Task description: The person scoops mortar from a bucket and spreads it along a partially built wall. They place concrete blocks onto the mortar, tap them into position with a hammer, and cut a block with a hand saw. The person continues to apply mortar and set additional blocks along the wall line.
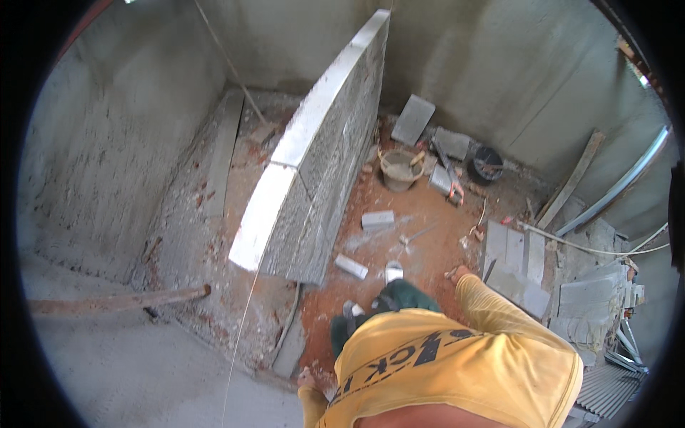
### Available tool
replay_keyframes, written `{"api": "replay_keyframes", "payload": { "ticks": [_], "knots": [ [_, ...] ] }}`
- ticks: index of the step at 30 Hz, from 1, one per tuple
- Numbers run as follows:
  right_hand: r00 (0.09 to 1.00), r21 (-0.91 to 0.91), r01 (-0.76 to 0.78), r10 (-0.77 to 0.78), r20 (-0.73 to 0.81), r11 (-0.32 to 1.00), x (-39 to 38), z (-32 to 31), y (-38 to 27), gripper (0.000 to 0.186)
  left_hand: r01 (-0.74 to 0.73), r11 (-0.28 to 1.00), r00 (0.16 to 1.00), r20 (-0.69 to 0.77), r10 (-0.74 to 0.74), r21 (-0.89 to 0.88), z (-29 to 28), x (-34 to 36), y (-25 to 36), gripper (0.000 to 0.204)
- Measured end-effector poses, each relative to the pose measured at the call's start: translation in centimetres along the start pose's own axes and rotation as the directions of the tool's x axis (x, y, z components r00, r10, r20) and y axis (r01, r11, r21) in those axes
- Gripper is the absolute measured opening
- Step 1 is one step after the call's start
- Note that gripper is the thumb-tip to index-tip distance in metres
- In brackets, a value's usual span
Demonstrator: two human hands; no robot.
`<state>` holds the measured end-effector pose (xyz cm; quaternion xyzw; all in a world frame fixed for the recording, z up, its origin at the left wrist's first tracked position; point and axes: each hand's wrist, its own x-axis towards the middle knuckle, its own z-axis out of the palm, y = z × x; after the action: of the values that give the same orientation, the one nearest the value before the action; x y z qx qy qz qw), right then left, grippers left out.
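Observation:
My left hand (307, 378) hangs low at the left of my yellow shirt, beside a grey strip of board (288, 351). Its fingers look loosely apart, with nothing visible in them. Out to the right, my right hand (462, 272) is over the reddish ground, near several flat grey slabs (515, 246). The fingers there are small in view but appear apart, holding nothing I can see. In front of my feet lie a small grey block (351, 267), another light block (378, 219) and a thin long-handled tool (408, 240).
A part-built block wall (325, 192) rises at left centre, with a string (241, 324) running from its near end. Farther off are a mortar bucket (399, 175), an orange-handled saw (454, 187) and a black bucket (486, 165). Planks (572, 178) lean right; a pole (121, 303) juts left.

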<state>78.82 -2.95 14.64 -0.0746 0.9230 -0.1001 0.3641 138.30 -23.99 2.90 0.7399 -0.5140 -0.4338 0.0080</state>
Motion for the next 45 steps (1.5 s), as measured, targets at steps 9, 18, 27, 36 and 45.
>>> {"api": "replay_keyframes", "payload": {
  "ticks": [9, 18, 27, 36, 45],
  "knots": [
    [0.963, -0.007, 0.242, -0.241, -0.123, 0.97, 1.6, -4.3, -8.9, 0.046, -0.02, 0.987, 0.997, 0.065, 0.03, -0.16, 6.3, 3.4, 8.0, 0.041],
    [0.967, -0.119, 0.223, -0.235, -0.095, 0.968, 2.4, -0.6, 1.5, 0.045, -0.057, 0.985, 0.984, 0.176, 0.028, 0.162, 3.4, 2.3, 11.1, 0.048],
    [0.965, -0.398, 0.223, -0.259, -0.038, 0.89, 7.1, 6.8, 17.4, 0.04, -0.136, 0.93, 0.972, 0.226, 0.059, 0.343, 4.4, 3.5, 11.9, 0.052],
    [0.989, 0.316, -0.127, 0.145, -0.035, 0.94, 6.1, -5.6, 9.7, 0.046, -0.124, 0.991, 0.95, 0.293, 0.107, 0.041, 12.9, 3.1, 22.4, 0.04],
    [0.957, 0.401, -0.173, 0.25, -0.149, 0.9, 13.2, -12.8, 23.4, 0.048, -0.524, 0.846, 0.843, 0.198, 0.5, 0.097, 24.9, -2.8, 39.3, 0.04]
  ]
}}
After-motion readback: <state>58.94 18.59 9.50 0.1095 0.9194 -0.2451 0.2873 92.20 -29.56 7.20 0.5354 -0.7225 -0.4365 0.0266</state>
